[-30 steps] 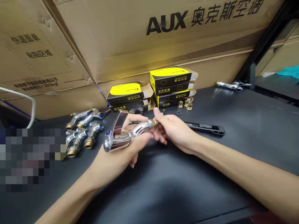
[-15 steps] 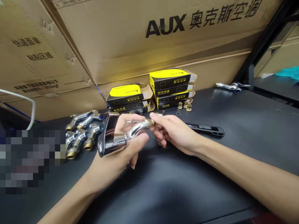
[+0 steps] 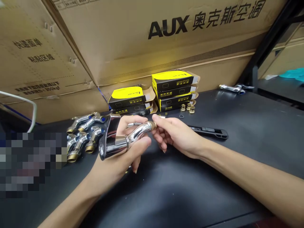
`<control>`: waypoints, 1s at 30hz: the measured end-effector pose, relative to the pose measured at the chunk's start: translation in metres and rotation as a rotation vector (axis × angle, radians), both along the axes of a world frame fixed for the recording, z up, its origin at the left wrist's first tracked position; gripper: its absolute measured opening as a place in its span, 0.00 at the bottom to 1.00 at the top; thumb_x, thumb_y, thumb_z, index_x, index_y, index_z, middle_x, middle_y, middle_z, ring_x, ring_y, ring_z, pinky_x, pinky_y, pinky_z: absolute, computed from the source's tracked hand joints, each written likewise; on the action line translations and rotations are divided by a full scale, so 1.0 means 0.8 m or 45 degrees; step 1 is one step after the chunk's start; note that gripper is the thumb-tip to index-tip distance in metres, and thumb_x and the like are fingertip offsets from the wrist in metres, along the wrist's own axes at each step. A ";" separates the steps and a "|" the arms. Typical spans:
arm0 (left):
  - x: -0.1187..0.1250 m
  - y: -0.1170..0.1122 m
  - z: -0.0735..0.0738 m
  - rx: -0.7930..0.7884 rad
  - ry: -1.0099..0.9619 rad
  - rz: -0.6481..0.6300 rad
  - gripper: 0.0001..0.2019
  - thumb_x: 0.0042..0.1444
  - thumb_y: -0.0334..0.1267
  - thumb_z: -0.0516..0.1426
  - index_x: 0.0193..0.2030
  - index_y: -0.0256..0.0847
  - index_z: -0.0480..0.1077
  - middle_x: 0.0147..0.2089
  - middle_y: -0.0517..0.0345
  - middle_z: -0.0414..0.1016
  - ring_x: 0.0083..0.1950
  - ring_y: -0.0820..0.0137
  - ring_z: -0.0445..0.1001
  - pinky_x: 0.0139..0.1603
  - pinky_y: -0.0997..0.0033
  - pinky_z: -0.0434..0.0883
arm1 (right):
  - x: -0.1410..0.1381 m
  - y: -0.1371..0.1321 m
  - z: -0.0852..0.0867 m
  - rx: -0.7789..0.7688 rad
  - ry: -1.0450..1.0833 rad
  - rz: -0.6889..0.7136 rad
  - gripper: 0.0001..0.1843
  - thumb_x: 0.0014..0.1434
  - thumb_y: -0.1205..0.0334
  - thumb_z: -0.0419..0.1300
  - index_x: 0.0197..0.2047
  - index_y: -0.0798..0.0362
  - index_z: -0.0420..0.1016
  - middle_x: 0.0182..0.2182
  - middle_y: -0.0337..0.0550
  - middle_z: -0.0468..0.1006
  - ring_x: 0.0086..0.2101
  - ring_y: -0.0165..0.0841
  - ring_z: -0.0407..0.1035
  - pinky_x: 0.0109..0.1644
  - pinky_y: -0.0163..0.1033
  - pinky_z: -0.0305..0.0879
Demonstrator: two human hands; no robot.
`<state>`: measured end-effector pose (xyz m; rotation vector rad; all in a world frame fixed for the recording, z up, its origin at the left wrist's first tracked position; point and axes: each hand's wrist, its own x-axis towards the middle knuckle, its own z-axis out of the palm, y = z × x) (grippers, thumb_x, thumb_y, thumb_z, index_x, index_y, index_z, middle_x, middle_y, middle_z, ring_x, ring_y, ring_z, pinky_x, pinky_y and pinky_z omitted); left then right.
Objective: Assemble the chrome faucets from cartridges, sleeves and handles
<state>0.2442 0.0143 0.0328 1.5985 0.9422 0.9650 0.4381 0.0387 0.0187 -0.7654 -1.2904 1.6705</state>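
A shiny chrome faucet [image 3: 116, 146] with a broad flat lever lies in my left hand [image 3: 133, 155], its fingers wrapped round the body. The curved spout points right and ends in a brass fitting [image 3: 154, 124]. At that brass end my right hand [image 3: 172, 133] is closed, thumb and forefinger pinching the fitting; its other fingers curl below. My fingers cover part of the faucet's underside and the tip of the fitting.
Several chrome faucets [image 3: 80, 144] lie at the left. Black and yellow boxes [image 3: 174, 83] stand stacked behind my hands. Small brass connectors [image 3: 192, 109], a black rubber ring [image 3: 181, 116] and a black utility knife [image 3: 210, 132] rest at right; another faucet [image 3: 234, 89] lies farther back.
The fingers of my right hand have shifted slightly at the brass fitting. The faucet stays in nearly the same place in my left hand.
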 end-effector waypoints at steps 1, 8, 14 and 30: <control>0.000 -0.001 0.000 -0.001 0.002 -0.011 0.23 0.64 0.39 0.60 0.63 0.49 0.60 0.34 0.64 0.76 0.19 0.77 0.66 0.20 0.74 0.65 | -0.001 0.000 0.000 -0.013 -0.038 -0.017 0.29 0.67 0.38 0.56 0.26 0.55 0.70 0.19 0.34 0.67 0.18 0.23 0.62 0.22 0.30 0.62; -0.001 0.001 0.004 -0.018 -0.041 0.008 0.21 0.63 0.40 0.60 0.62 0.49 0.64 0.32 0.64 0.75 0.19 0.76 0.66 0.22 0.72 0.66 | 0.002 -0.003 0.003 0.015 0.105 0.056 0.17 0.65 0.44 0.61 0.41 0.50 0.72 0.30 0.34 0.75 0.21 0.23 0.65 0.24 0.31 0.64; 0.002 -0.001 0.009 -0.086 0.041 -0.005 0.21 0.64 0.46 0.60 0.61 0.45 0.66 0.29 0.62 0.75 0.20 0.74 0.65 0.24 0.71 0.66 | 0.004 -0.002 0.004 0.055 0.011 0.055 0.21 0.63 0.42 0.63 0.33 0.52 0.67 0.23 0.30 0.68 0.20 0.23 0.63 0.24 0.30 0.62; 0.012 -0.006 0.012 -0.072 0.001 0.126 0.22 0.60 0.48 0.62 0.58 0.46 0.64 0.28 0.64 0.76 0.16 0.76 0.63 0.18 0.72 0.62 | 0.003 -0.008 0.005 0.316 -0.245 -0.136 0.21 0.70 0.43 0.52 0.35 0.51 0.68 0.27 0.35 0.72 0.24 0.27 0.66 0.28 0.34 0.66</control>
